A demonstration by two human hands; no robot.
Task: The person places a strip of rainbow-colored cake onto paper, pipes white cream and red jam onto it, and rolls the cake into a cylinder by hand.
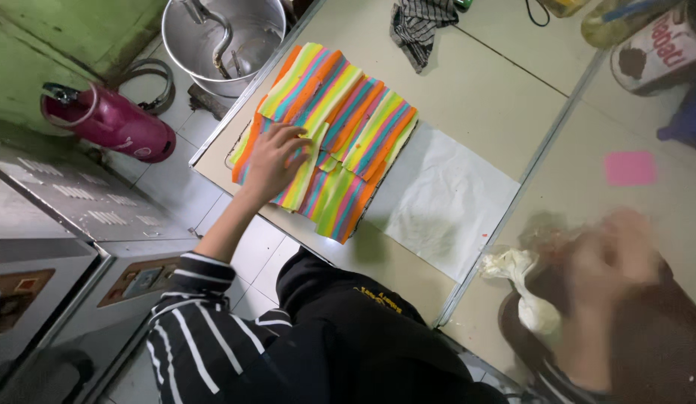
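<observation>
Left grip (277, 161) lies flat and open, palm down, on the rainbow-striped cake slabs (329, 131), clasping nothing. Right grip (609, 262) is blurred at the picture's right edge, near a crumpled white plastic bag (523, 288); whether it holds anything cannot be told. Both work over a pale counter (490, 90), with the slabs near its left edge, overlapping in rows. A sheet of white paper (437, 198) lies just beside the slabs, partly under them. Off the counter's far left corner stands a steel mixing bowl (250, 30) with a dough hook, and on the floor a pink gas cylinder (112, 123). A striped cloth (419, 26) sits further back on the counter, and a pink card (630, 167) to the right.
</observation>
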